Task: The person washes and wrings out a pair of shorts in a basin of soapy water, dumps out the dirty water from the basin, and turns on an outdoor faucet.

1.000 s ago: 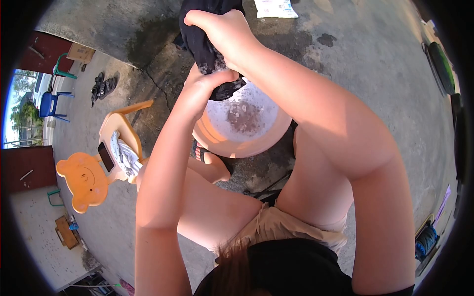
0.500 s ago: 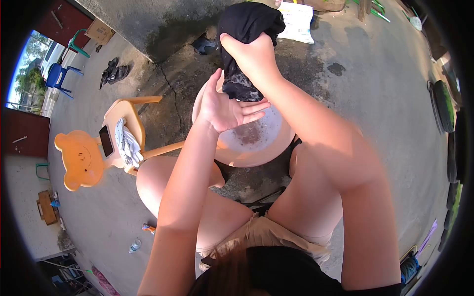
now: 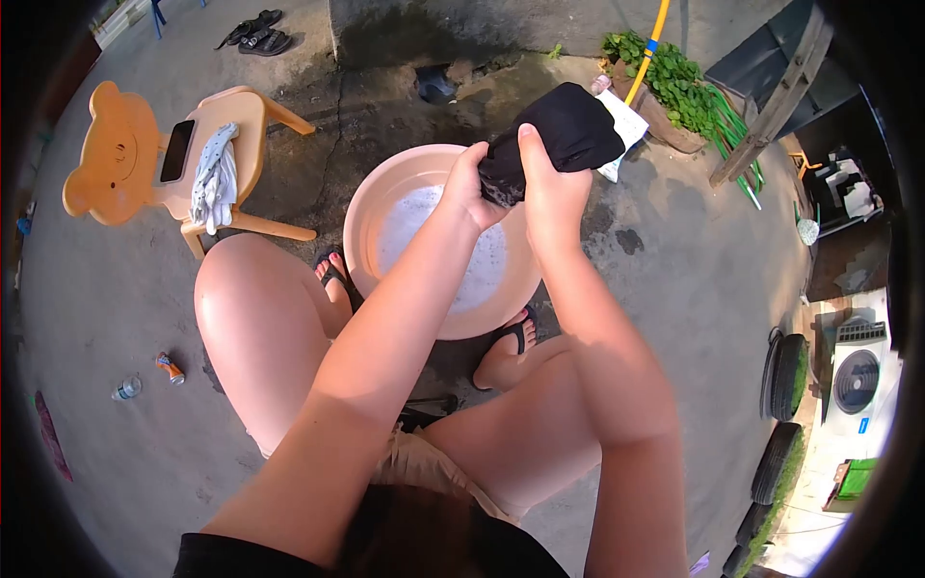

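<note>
A bunched black cloth [image 3: 568,125], damp with a few suds at its lower left end, is held up over the far right rim of a peach plastic basin [image 3: 361,231]. My right hand [image 3: 557,193] is closed around its middle, thumb on top. At the cloth's left end, my left hand [image 3: 467,191] grips it with the thumb raised alongside; its other fingers are hidden under the cloth. Soapy, foamy water [image 3: 409,236] lies in the basin, which stands on the ground between my feet.
To the left, an orange bear-backed chair [image 3: 246,111] holds a phone [image 3: 177,151] and a white cloth [image 3: 214,178]. Behind the basin are a drain hole [image 3: 436,85] and black sandals [image 3: 262,39]. A white packet [image 3: 624,125] and a yellow hose [image 3: 647,58] stand beyond the black cloth.
My left hand, spread open under the cloth before, now grips its left end. The cloth has turned more sideways in my right hand. My view has shifted to the right.
</note>
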Available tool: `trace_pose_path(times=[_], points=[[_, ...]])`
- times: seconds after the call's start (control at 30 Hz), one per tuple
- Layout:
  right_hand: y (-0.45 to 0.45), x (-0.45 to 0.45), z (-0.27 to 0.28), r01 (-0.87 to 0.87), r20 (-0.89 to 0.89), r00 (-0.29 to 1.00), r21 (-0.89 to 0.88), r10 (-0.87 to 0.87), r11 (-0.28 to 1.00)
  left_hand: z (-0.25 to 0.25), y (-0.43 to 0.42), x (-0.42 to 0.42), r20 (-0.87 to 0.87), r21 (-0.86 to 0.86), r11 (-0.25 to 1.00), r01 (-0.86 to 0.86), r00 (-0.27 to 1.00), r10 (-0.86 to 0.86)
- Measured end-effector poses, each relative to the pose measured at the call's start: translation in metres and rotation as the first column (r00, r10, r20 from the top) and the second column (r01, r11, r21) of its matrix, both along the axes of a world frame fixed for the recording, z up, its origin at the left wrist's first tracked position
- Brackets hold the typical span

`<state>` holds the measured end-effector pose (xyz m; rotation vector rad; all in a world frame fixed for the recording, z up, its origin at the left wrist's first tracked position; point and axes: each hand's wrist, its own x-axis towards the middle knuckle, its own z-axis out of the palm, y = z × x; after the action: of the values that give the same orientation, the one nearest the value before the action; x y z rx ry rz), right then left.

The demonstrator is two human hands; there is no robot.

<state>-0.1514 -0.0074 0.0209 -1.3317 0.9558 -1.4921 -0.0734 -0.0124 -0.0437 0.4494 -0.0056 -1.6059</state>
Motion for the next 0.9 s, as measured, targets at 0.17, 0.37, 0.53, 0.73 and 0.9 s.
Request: trace_pose_path(times=[0.17,0.37,0.53,0.73,0.9], points=[[-0.001,-0.005,0.001,-0.064,0.132,0.99,0.141,0.046,0.988,-0.001,-0.001,0.002,-0.012,0.059,0.992,-0.114,0.993,0.115],[-0.012,-0.007,-0.004,-0.073,0.294,0.956,0.283,-0.014,0.956,0.025,0.009,0.008,-0.078,0.02,0.991,-0.136,0.988,0.137],[-0.019,-0.009,-0.008,-0.199,0.429,0.903,0.339,0.038,0.919,0.045,-0.001,0.018,0.083,-0.043,0.946,-0.322,0.942,0.325],[-0.025,-0.012,-0.001,-0.367,0.544,0.833,0.415,0.097,0.832,0.08,0.001,0.024,0.475,-0.283,0.927,-0.247,0.804,0.359],[-0.037,-0.016,-0.005,-0.483,0.622,0.768,0.407,0.152,0.775,0.104,-0.001,0.016,0.67,-0.48,0.876,-0.051,0.623,0.403]])
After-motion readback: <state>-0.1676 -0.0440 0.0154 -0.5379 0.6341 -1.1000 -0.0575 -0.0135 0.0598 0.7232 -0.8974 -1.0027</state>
